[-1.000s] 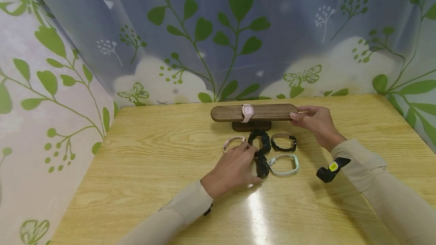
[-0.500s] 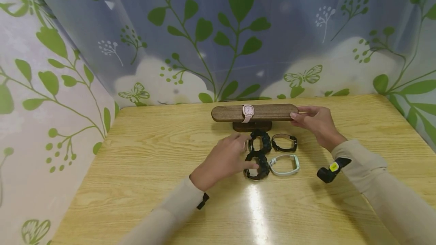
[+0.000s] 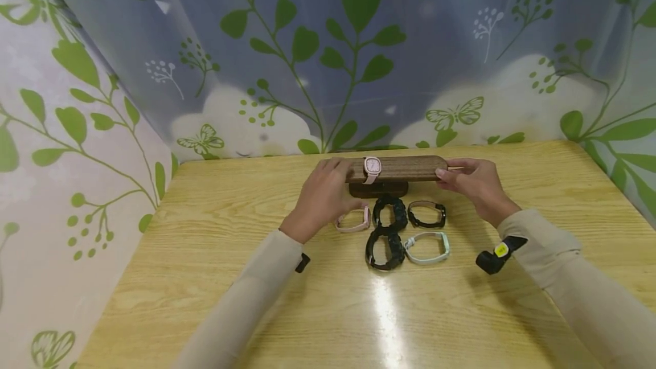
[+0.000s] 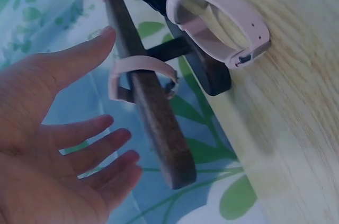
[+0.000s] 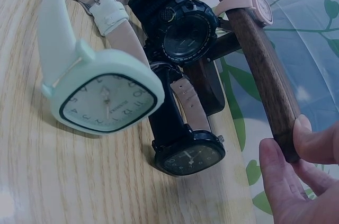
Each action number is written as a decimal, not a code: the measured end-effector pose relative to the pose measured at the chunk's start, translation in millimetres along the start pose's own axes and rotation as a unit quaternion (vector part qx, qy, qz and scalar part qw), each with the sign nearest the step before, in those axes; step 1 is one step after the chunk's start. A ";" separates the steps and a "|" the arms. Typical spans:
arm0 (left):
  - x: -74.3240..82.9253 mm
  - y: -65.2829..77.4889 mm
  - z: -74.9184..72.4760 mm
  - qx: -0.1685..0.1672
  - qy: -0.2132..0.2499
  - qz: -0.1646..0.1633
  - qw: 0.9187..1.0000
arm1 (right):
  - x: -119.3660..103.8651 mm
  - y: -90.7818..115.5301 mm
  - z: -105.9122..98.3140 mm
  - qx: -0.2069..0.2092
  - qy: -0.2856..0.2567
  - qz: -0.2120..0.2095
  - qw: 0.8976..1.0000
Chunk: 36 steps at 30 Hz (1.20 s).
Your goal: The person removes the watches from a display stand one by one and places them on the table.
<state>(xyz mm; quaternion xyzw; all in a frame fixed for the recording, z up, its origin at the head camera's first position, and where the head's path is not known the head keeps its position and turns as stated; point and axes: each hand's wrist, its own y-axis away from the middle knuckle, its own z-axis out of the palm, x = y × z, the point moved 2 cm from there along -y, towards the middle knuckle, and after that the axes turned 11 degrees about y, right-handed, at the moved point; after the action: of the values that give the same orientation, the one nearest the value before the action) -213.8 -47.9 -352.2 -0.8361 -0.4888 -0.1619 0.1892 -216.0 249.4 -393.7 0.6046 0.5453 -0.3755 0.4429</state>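
A dark wooden watch stand has a crossbar on a low base. My right hand pinches the bar's right end between thumb and fingers, as the right wrist view also shows. A pink watch is strapped round the bar, left of its middle. At the bar's left end is my left hand; in the left wrist view its fingers are spread, with a gap to the bar, and hold nothing. Below that hand, a second pink watch stands on the table, partly hidden in the head view.
In front of the base stand two chunky black watches, a slimmer black watch and a mint-green watch, all with straps closed into loops. The wooden table meets a leaf-printed curtain at its back edge.
My left hand has left the black watches and moved up and left to the bar's left end. The lower black watch now shows whole. The right hand keeps its grip.
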 end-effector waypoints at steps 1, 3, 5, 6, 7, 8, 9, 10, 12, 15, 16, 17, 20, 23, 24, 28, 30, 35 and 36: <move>-0.9 -3.1 1.0 0.001 -0.004 0.000 1.000 | 0.1 -0.1 0.0 0.000 -0.001 0.001 1.000; -2.5 -9.2 3.5 0.000 -0.012 -0.003 1.000 | 0.1 -0.2 -0.1 0.001 -0.003 0.002 1.000; -3.5 -15.0 6.1 -0.007 -0.018 -0.004 1.000 | 0.2 -0.5 -0.1 0.003 -0.003 0.002 1.000; -3.9 -17.9 7.3 -0.012 -0.022 -0.006 1.000 | 0.1 -0.5 -0.2 0.004 -0.002 0.002 1.000; -4.5 -20.4 8.5 -0.017 -0.025 -0.008 1.000 | 0.1 -0.8 -0.2 0.004 -0.001 0.001 1.000; -4.9 -22.7 9.4 -0.021 -0.025 -0.010 0.999 | -0.1 -0.8 -0.2 0.004 -0.001 0.001 1.000; -5.2 -24.9 10.3 -0.025 -0.025 -0.012 0.999 | -0.1 -1.0 -0.2 0.005 -0.001 0.000 1.000; -5.8 -27.1 11.2 -0.027 -0.028 -0.013 0.999 | -0.2 -1.1 -0.2 0.005 -0.001 0.000 1.000; -6.8 -30.9 12.7 -0.030 -0.032 -0.014 0.999 | -0.4 -1.1 -0.1 0.005 -0.001 0.000 1.000; -8.2 -37.0 14.7 -0.033 -0.037 -0.013 0.999 | -0.5 -1.2 -0.1 0.005 -0.002 0.002 1.000; -8.7 -38.9 15.4 -0.036 -0.040 -0.014 0.998 | -0.6 -1.2 0.0 0.006 -0.003 0.003 1.000; -9.0 -40.7 16.0 -0.037 -0.038 -0.014 0.998 | -0.6 -1.2 0.0 0.005 -0.003 0.005 1.000; -10.0 -45.8 17.9 -0.040 -0.036 -0.012 0.998 | -0.4 -1.0 0.3 0.005 -0.001 0.007 1.000; -10.8 -49.9 19.5 -0.034 -0.036 -0.006 0.999 | -0.2 -0.8 0.4 0.004 0.004 0.006 1.000; -11.0 -51.0 20.0 -0.032 -0.036 -0.003 0.999 | -0.3 -0.6 0.4 0.004 0.006 0.006 1.000; -10.9 -54.1 20.8 -0.025 -0.039 0.009 0.999 | -0.3 -0.1 0.1 0.004 0.006 0.005 1.000; -10.8 -54.9 21.1 -0.025 -0.039 0.013 0.999 | -0.3 0.0 -0.1 0.005 0.005 0.006 1.000; -11.7 -55.1 21.5 -0.017 -0.031 0.021 0.999 | -0.4 -0.4 -0.2 0.004 0.003 0.007 1.000; -12.1 -54.9 21.5 -0.014 -0.029 0.023 0.999 | -0.1 -0.6 -0.1 0.004 0.002 0.007 1.000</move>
<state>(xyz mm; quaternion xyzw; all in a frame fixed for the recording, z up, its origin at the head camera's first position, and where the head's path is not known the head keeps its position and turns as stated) -265.9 -22.0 -367.9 -0.8540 -0.4725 -0.1406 0.1666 -216.6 249.4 -393.7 0.6105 0.5407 -0.3733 0.4422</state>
